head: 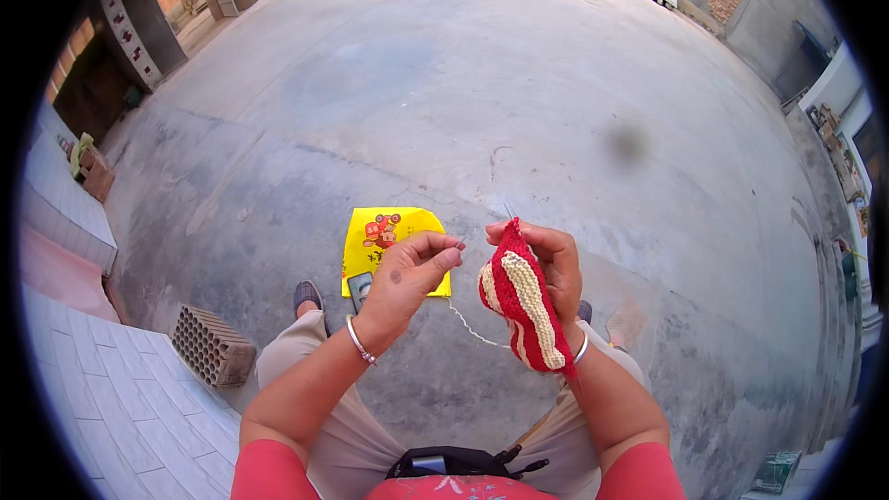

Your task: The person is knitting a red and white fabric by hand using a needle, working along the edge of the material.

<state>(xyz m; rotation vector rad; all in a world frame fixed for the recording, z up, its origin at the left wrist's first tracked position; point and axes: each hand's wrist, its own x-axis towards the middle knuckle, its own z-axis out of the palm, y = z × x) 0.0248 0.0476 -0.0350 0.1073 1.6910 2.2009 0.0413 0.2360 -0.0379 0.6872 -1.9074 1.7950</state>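
My right hand (561, 265) grips a knitted piece (531, 298) with red and cream stripes, which hangs down over the wrist. Thin metal knitting needles (510, 210) stick up past its top end. Apart from the knitting, on the left, my left hand (410, 274) pinches a thin needle (463, 241) between thumb and fingertips; most of it is hidden by the fingers. A cream yarn strand (476, 333) runs from the yellow bag (358, 239) on the ground to the lower part of the knitting.
A phone (360, 288) lies on the bag's lower left, partly behind my left hand. Beside my left leg are a hollow brick (212, 347) and a white tiled ledge (132, 403). Concrete ground (444, 118) stretches ahead. A flat reddish piece (626, 323) lies beyond my right knee.
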